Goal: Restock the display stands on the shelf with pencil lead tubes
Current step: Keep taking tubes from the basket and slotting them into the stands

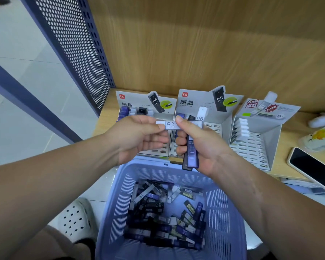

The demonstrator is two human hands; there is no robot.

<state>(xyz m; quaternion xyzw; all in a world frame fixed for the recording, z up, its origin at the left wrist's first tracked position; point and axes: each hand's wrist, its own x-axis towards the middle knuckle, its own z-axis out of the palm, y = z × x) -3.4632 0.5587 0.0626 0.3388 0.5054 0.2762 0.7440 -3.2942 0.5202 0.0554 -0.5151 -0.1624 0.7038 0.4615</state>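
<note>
Left hand (139, 136) and right hand (201, 145) pinch one white tube (168, 125), right also gripping dark tubes (191, 147), above a tube-filled basket (118, 203).

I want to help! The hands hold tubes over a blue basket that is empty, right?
Not empty: the head view shows a heap of tubes in the blue basket. The left hand and right hand do hold tubes over it.
</note>
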